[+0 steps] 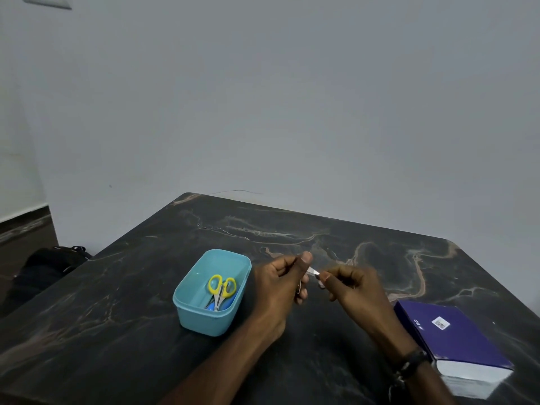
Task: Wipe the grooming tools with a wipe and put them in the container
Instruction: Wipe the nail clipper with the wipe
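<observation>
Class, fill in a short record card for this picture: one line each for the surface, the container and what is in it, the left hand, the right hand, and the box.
surface: dark marbled table
container: light blue tub, open
contents: yellow-handled scissors over a blue item, unclear
left hand: holds a small metal tool
right hand: pinches the tool's tip; wipe not clearly visible
box: purple box, right, closed

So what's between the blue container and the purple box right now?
In the head view, both hands: left hand and right hand, holding a small metal tool between them.
</observation>
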`<state>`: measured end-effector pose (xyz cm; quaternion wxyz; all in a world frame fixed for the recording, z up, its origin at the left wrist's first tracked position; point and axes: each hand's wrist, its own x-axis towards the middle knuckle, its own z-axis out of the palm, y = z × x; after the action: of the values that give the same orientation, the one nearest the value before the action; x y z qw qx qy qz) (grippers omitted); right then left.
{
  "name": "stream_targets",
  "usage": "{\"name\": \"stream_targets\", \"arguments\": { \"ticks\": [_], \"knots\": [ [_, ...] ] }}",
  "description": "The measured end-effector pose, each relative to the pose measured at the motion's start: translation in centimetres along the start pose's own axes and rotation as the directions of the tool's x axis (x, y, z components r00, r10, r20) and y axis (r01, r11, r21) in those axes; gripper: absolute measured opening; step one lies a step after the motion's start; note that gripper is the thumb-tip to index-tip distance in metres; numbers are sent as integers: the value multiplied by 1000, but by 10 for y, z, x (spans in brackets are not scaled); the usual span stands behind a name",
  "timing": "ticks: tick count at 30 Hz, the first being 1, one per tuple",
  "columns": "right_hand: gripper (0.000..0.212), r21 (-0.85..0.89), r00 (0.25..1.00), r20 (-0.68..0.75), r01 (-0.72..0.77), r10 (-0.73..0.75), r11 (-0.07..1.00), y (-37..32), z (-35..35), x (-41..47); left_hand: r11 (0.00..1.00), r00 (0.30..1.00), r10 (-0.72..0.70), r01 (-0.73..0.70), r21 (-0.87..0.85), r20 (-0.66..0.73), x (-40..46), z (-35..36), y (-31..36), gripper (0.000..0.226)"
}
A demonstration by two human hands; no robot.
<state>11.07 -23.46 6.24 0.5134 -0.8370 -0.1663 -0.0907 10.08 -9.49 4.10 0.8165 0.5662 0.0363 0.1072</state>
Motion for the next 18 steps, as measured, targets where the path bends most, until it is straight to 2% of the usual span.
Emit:
{"name": "stream_targets", "arguments": {
  "ticks": [3,6,10,13,18],
  "knots": [
    [16,44,999,48,13,-15,999,-4,1,-3,1000,999,-6,7,-21,35,-1,-1,0,26],
    [15,34,1000,-9,17,-17,999,-1,2,-2,999,996,-30,32,-11,89,-1,-1,1,26],
    [16,160,994,-84,-51,65,986,2,-1,0,998,977,-58,49,47,204,-3,-3,2,19],
    [16,223,991,-108,-58,84,973,2,-2,0,985,965,-32,-14,173,260,-5,-5,1,18],
    [16,215,988,-139,-31,61,976,2,-2,0,928,942,43,-161,337,333,-6,-5,-1,18]
  ]
}}
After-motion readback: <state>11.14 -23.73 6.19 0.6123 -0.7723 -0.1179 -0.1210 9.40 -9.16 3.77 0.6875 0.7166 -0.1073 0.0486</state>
